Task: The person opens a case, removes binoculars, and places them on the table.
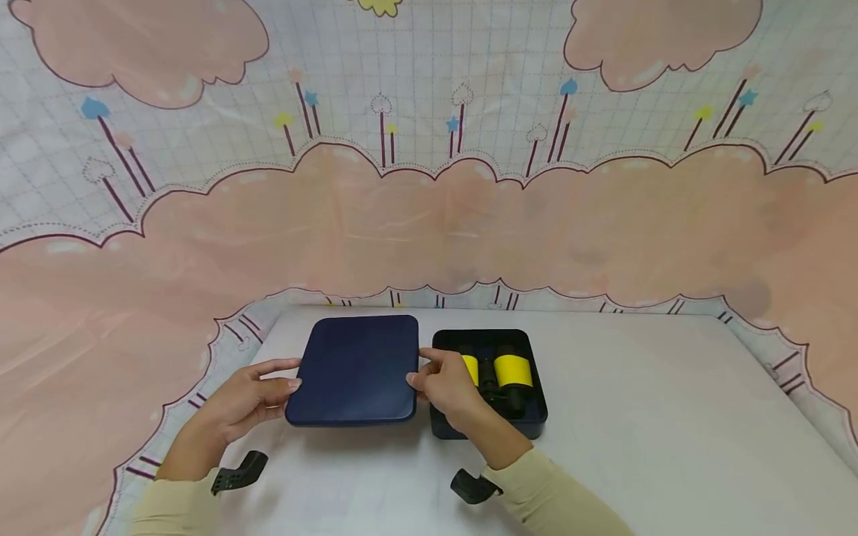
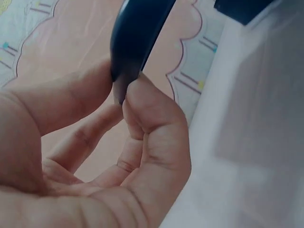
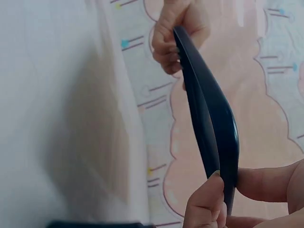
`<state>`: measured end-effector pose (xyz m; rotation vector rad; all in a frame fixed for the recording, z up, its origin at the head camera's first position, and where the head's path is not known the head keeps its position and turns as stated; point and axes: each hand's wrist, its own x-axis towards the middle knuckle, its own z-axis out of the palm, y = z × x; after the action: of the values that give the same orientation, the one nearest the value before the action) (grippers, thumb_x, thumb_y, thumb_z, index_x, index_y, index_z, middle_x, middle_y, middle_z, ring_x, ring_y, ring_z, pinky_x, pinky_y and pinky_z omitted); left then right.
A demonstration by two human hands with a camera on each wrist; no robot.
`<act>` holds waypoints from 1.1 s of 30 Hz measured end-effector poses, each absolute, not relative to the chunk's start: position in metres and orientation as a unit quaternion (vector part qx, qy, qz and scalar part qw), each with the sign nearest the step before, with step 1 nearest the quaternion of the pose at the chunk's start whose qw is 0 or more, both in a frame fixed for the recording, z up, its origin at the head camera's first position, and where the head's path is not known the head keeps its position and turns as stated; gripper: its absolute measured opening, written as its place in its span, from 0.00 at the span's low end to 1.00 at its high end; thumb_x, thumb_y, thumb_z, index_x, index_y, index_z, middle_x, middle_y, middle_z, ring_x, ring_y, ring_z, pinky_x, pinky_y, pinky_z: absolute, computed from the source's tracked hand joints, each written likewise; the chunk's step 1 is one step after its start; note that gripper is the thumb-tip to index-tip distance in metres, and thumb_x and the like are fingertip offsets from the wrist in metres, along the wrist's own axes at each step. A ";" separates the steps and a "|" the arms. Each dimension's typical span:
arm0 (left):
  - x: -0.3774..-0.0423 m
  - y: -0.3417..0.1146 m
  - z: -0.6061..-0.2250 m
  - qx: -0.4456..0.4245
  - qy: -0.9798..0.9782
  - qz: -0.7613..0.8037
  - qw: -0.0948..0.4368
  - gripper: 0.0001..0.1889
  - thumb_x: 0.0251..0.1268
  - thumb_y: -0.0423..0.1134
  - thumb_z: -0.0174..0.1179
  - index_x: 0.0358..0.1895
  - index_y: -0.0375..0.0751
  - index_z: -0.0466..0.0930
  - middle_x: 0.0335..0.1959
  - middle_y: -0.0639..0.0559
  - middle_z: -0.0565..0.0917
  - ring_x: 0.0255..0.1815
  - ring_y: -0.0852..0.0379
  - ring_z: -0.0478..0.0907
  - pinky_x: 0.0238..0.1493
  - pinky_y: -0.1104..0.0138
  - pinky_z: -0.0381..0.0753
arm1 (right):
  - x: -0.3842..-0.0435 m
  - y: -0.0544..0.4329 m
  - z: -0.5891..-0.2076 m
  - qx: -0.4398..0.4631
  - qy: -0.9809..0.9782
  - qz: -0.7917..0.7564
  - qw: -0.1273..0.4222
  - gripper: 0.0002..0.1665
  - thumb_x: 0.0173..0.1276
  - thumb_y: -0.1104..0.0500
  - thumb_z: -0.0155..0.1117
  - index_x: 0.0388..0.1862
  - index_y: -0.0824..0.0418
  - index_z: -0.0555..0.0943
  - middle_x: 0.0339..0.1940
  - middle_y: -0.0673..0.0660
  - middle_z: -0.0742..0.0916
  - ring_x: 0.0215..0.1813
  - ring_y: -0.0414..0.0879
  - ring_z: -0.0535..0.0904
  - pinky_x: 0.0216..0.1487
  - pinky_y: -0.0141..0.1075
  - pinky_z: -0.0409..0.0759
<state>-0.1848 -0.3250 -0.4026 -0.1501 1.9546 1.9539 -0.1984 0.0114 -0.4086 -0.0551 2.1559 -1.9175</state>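
Note:
A dark blue, rounded-square lid [image 1: 355, 370] is held above the table between both hands. At its left edge my left hand [image 1: 244, 402] pinches the rim between thumb and fingers, as the left wrist view shows close up. My right hand [image 1: 452, 391] pinches the opposite rim. In the right wrist view the lid [image 3: 223, 128] appears edge-on, with its shadow on the table. Just right of it stands the uncovered dark box [image 1: 539, 409], partly behind my right hand and wrist. Inside lie black binoculars with yellow bands [image 1: 513, 371]; their left part is partly hidden by that hand.
The white table [image 1: 657, 417] reaches to the right and to the front. Behind it hangs a cloth backdrop [image 1: 469, 223] with clouds and small flowers. Each wrist carries a black camera mount [image 1: 241, 473].

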 end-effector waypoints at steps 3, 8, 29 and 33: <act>-0.184 -0.335 -0.404 -0.050 0.698 0.687 0.194 0.19 0.73 0.31 0.63 0.57 0.62 0.82 0.39 0.57 0.89 0.36 0.62 0.86 0.42 0.67 0.87 | -0.195 0.002 -0.410 -0.010 0.744 -0.653 0.139 0.37 0.71 0.69 0.67 0.77 0.66 0.70 0.35 0.56 0.80 0.36 0.50 0.80 0.48 0.42 0.89; -0.183 -0.353 -0.410 -0.052 0.706 0.678 0.197 0.19 0.74 0.32 0.62 0.55 0.66 0.83 0.41 0.58 0.88 0.38 0.63 0.86 0.44 0.66 0.87 | -0.192 -0.018 -0.414 -0.003 0.745 -0.650 0.148 0.38 0.69 0.70 0.67 0.78 0.65 0.70 0.37 0.56 0.79 0.36 0.48 0.79 0.50 0.43 0.90; -0.192 -0.384 -0.435 -0.077 0.745 0.631 0.201 0.19 0.75 0.31 0.60 0.64 0.50 0.81 0.37 0.58 0.87 0.37 0.61 0.85 0.42 0.65 0.86 | -0.197 -0.062 -0.442 0.012 0.745 -0.651 0.148 0.41 0.64 0.75 0.66 0.77 0.71 0.69 0.34 0.53 0.76 0.32 0.43 0.78 0.37 0.33 0.85; -0.191 -0.385 -0.437 -0.086 0.745 0.630 0.202 0.20 0.75 0.29 0.59 0.67 0.43 0.79 0.36 0.58 0.87 0.36 0.61 0.84 0.41 0.66 0.85 | -0.199 -0.065 -0.448 0.012 0.750 -0.644 0.152 0.40 0.64 0.74 0.66 0.76 0.73 0.69 0.36 0.54 0.77 0.33 0.43 0.79 0.37 0.32 0.85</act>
<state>-0.1912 -0.3847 -0.4367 -0.2405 2.0793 1.7587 -0.1989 -0.0652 -0.4482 0.0347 2.1506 -1.8482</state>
